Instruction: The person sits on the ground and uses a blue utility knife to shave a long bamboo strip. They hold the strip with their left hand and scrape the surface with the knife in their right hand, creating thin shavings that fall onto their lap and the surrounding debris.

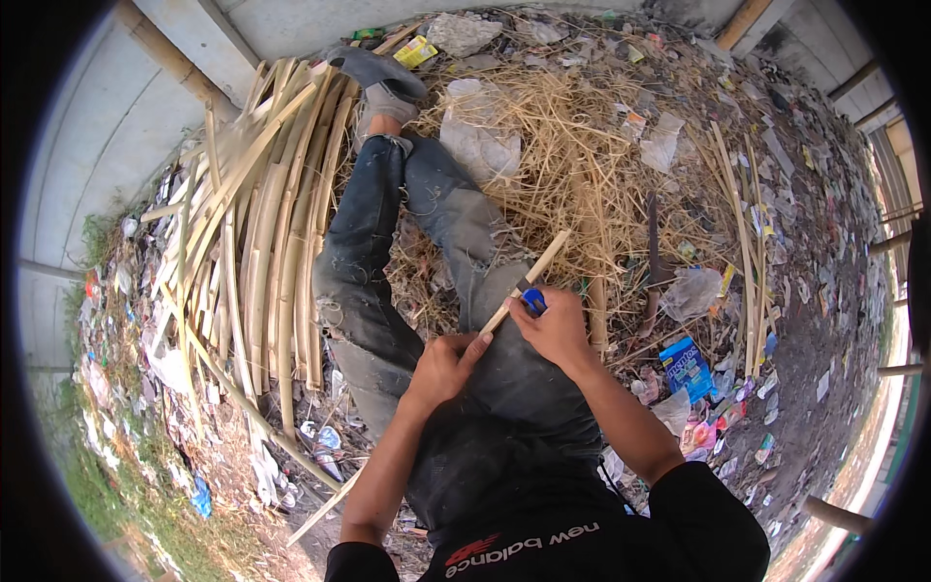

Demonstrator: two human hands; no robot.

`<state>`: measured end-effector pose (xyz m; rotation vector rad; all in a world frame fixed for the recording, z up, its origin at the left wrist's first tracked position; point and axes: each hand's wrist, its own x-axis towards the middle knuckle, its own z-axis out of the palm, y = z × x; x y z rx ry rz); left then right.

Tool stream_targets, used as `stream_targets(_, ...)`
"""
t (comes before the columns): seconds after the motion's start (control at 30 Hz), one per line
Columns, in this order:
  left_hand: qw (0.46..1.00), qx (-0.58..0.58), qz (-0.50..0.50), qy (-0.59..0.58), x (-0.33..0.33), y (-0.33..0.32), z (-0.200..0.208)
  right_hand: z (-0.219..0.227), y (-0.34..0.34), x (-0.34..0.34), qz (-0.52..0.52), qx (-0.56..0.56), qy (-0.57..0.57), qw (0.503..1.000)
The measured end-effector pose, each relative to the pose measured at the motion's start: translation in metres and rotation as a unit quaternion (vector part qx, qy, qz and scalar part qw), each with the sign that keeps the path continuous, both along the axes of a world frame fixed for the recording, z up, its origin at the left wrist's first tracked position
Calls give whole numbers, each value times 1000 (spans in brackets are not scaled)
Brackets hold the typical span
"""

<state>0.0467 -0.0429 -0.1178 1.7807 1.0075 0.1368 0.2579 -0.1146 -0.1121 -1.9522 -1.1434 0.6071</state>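
My left hand (444,371) is closed around a pale bamboo strip (543,258) over my lap. The strip slants up and away to the right, past my thigh; its other end (325,508) shows beside my left forearm. My right hand (559,332) grips a blue-handled knife (533,302), mostly hidden by the fingers. A short dark part of it lies across the strip, just beyond my left thumb. Both hands are close together above my right thigh.
Many split bamboo strips (276,252) lie piled on the left. Shavings (562,145) cover the ground ahead, with a long dark blade (653,252) on them. More strips (742,252) lie right, near a blue packet (687,370) among litter. A wall (107,126) stands left.
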Motion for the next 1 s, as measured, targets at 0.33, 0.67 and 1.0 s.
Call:
stream_targets(0.33,998,57,-16,30,2,-6,2,2,-4,-7,-10,-5,15,1000)
stream_targets(0.67,997,55,-15,51,-1,-3,3,10,-6,-17,7,12,38,999)
stream_targets(1.0,997,-7,-29,77,-16,15,14,2,-22,5,42,-30,85,995)
